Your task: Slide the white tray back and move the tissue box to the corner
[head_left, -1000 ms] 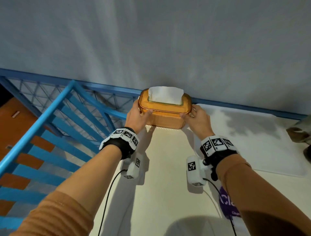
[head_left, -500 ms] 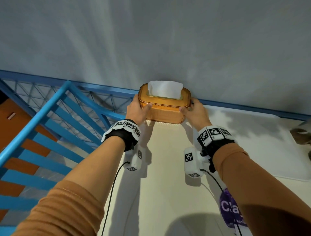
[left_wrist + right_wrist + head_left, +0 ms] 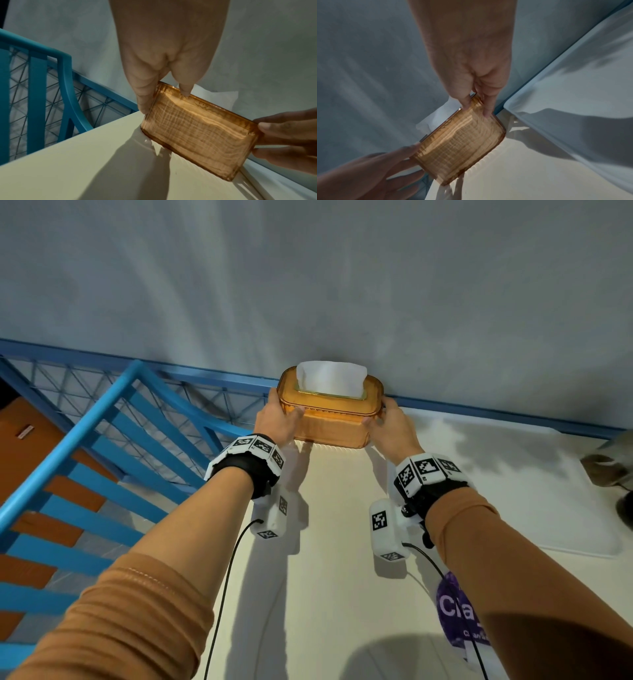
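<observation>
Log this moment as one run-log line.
both hands grip tissue box ends | box at table's back-left corner | white tray right of box

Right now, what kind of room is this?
Probably a room at home, maybe a bedroom. There is a cream tabletop pushed into a corner by a plain wall, an amber tissue box, and a blue railing with slats, like a bed or stairs.
</observation>
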